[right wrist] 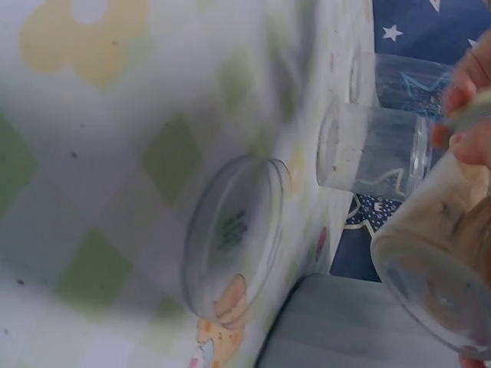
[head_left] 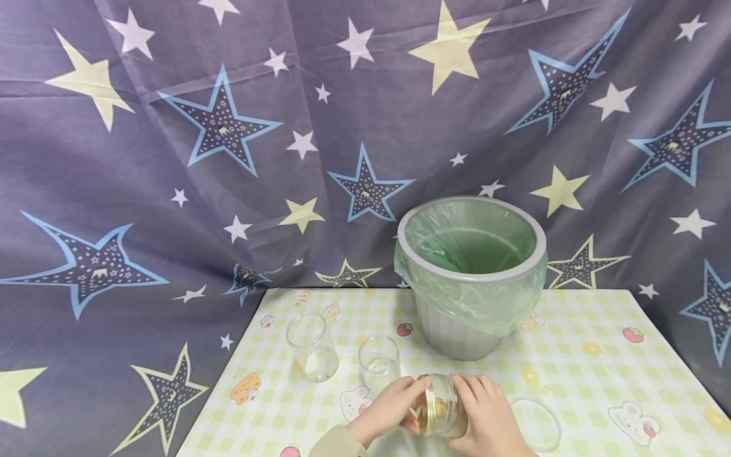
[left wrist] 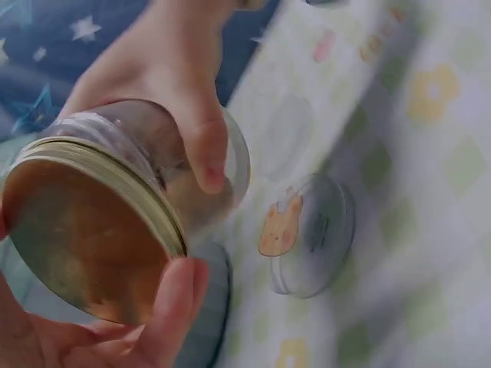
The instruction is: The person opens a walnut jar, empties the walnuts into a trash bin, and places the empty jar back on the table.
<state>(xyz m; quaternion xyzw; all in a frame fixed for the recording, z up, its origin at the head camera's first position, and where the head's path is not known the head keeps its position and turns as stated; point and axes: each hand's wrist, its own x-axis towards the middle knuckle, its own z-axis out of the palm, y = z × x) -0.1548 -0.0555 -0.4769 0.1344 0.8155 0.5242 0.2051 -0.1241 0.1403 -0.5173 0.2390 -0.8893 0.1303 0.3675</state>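
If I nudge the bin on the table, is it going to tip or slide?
The bin looks like thin plastic and holds only a green liner, so it is probably light and would slide easily on the smooth tablecloth. Its base is narrower than its rim, so a push near the top might tip it.

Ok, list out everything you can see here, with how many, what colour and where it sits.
Jar: one, clear glass, gold lid, held tilted above the table's near edge.
Cups: two, clear, table's left side.
Flat lid: one, clear, right of the jar.
Bin: one, grey, green liner, back centre.
Table: one, green-checked cloth.
Backdrop: one, purple, stars.
Left hand: on the jar's lid.
Right hand: round the jar's body.
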